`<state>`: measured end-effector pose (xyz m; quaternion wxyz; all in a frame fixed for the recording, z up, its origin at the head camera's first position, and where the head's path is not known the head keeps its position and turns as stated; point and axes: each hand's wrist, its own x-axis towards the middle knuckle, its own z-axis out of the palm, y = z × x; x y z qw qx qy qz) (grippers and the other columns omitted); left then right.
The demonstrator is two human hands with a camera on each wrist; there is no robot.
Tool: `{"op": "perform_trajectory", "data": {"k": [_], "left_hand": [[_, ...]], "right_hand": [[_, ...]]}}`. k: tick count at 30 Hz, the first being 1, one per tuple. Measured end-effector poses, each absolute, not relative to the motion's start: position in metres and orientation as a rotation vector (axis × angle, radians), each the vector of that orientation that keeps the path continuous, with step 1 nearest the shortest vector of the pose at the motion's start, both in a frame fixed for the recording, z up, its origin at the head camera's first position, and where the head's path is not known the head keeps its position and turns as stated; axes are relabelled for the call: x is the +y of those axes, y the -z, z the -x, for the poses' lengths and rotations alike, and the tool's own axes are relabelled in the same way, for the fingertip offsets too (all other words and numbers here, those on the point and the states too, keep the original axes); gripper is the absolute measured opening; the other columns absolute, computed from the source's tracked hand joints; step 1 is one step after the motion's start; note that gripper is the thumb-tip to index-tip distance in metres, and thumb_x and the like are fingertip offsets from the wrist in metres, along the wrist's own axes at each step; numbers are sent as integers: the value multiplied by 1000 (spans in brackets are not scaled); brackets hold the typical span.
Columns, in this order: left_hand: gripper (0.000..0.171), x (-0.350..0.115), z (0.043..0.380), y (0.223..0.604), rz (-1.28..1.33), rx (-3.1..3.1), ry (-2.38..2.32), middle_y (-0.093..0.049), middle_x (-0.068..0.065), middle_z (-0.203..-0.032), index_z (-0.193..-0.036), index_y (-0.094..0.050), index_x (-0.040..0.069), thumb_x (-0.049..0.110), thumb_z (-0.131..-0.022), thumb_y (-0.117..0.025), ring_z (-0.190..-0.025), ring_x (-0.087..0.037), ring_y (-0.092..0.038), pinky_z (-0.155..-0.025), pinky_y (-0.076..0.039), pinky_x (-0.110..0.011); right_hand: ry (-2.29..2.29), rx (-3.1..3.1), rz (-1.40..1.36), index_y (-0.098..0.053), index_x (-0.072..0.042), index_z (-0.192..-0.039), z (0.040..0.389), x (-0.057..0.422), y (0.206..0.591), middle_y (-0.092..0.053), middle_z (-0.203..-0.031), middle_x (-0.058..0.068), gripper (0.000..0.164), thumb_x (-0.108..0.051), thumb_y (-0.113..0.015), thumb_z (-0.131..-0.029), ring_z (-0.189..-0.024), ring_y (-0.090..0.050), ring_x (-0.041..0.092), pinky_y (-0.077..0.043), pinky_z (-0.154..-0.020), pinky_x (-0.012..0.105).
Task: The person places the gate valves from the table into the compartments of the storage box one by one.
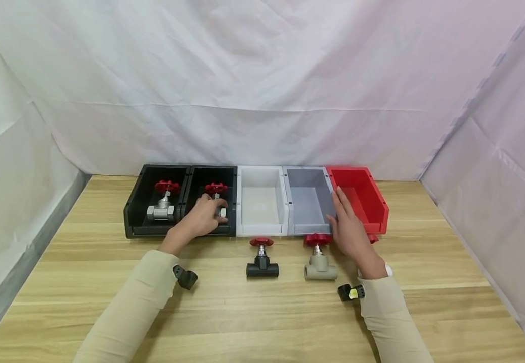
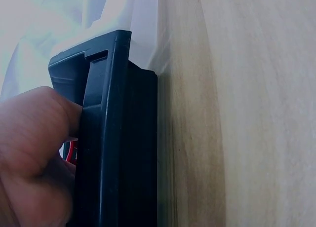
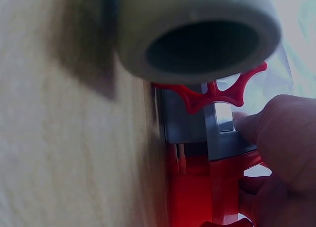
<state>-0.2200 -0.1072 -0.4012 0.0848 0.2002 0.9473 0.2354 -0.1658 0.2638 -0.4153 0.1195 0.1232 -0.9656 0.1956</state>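
Observation:
My left hand reaches into the second black bin, its fingers curled round a metal valve with a red handwheel. In the left wrist view the thumb and fingers dip behind the front lip of the black bin. My right hand rests, fingers extended, over the adjoining walls of the grey bin and the red bin. Just left of it stands a beige valve with a red handwheel. Another red handwheel peeks out beside the right hand, mostly hidden.
A steel valve with a red handwheel stands in the leftmost black bin. The white bin sits mid-row. In front of it, a black valve stands on the wooden table. White curtains enclose the back and sides.

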Motion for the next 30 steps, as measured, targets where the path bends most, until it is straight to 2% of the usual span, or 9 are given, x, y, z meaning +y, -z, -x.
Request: {"op": "perform_trajectory", "data": {"k": [15,30], "left_hand": [[36,-107,219,397,-541,2790,-727,-51,-24,-117,-124,-58,4,17,-91,-66,-111,-43,-42,-91,-40,-52],[38,-106,209,390,-496,2835,-767,-40,-28,-123,-125,-58,5,20,-91,-67,-109,-42,-38,-86,-41,-54]], "right_hand": [[-583,-2804,-373,-24,3,-149,165,262,413,-18,-155,19,74,-6,-65,-89,-125,-40,43,-52,-78,50],[-580,-2840,-344,-21,0,-151,166,263,414,-14,-157,17,75,-8,-64,-90,-124,-40,42,-52,-78,49]]}}
